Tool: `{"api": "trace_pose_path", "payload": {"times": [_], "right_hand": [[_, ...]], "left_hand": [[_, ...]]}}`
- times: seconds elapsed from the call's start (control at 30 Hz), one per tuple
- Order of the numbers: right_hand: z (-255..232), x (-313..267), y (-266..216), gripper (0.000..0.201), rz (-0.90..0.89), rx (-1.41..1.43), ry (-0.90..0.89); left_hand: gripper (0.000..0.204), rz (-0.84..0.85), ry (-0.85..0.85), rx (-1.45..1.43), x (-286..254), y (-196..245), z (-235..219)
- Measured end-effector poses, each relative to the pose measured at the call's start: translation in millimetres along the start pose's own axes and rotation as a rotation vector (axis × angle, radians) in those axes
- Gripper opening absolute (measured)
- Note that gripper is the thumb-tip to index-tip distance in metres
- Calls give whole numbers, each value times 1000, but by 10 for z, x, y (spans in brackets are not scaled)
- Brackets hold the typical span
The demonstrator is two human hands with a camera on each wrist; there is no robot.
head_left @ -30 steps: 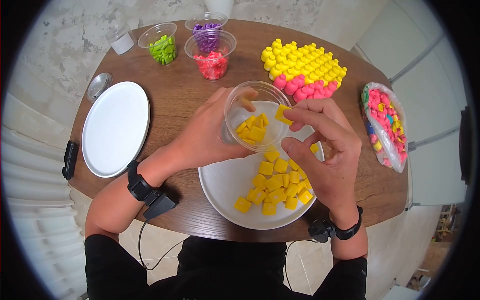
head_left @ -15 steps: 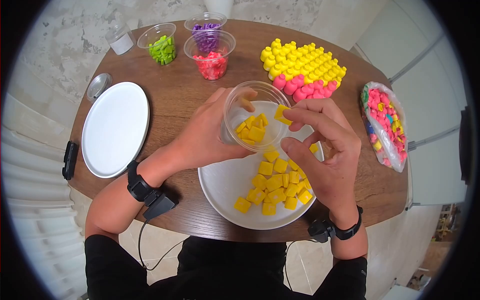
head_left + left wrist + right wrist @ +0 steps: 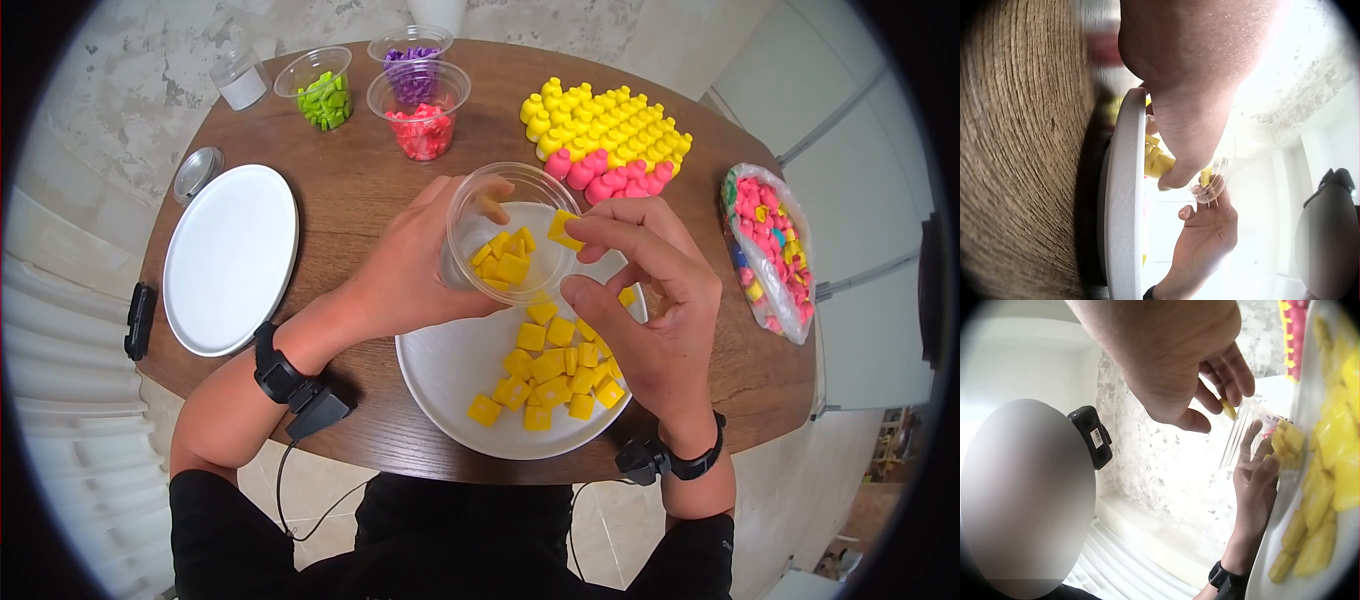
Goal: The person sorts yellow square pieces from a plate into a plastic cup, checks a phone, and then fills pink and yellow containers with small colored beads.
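My left hand [image 3: 420,265] grips a clear plastic cup [image 3: 463,215] from its side, tilted so that its mouth faces up towards me. Several yellow square pieces [image 3: 513,267] lie inside. At the cup's rim my right hand [image 3: 655,290] holds one yellow square piece [image 3: 566,230] at the tips of its fingers, with the thumb [image 3: 590,300] apart from it. The right wrist view shows this piece [image 3: 1229,409] beside the cup mouth. Below both hands, a white plate [image 3: 430,400] bears many loose yellow squares [image 3: 550,365], partly hidden by the right hand.
Cups of green [image 3: 325,100], red [image 3: 422,132] and purple pieces [image 3: 412,75] stand at the back. Yellow bottles [image 3: 610,120] and pink bottles [image 3: 610,178] form a block at back right. A second white plate [image 3: 232,260] lies left; a plastic bag [image 3: 770,250] of coloured pieces lies right.
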State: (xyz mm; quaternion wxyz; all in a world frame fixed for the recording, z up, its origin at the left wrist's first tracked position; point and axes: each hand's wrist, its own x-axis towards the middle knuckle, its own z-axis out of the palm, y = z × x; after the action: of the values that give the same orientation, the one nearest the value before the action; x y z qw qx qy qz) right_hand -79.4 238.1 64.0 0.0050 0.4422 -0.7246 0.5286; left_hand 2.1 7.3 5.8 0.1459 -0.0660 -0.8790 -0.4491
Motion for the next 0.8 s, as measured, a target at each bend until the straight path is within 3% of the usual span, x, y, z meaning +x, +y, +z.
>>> {"api": "trace_pose_path", "payload": {"times": [0.33, 0.8], "right_hand": [[5, 0, -4, 36, 1, -7, 3], [0, 3, -13, 30, -15, 12, 20]], "left_hand": [[94, 62, 23, -23, 3, -24, 11], [97, 11, 7, 30, 8, 38, -16]]}}
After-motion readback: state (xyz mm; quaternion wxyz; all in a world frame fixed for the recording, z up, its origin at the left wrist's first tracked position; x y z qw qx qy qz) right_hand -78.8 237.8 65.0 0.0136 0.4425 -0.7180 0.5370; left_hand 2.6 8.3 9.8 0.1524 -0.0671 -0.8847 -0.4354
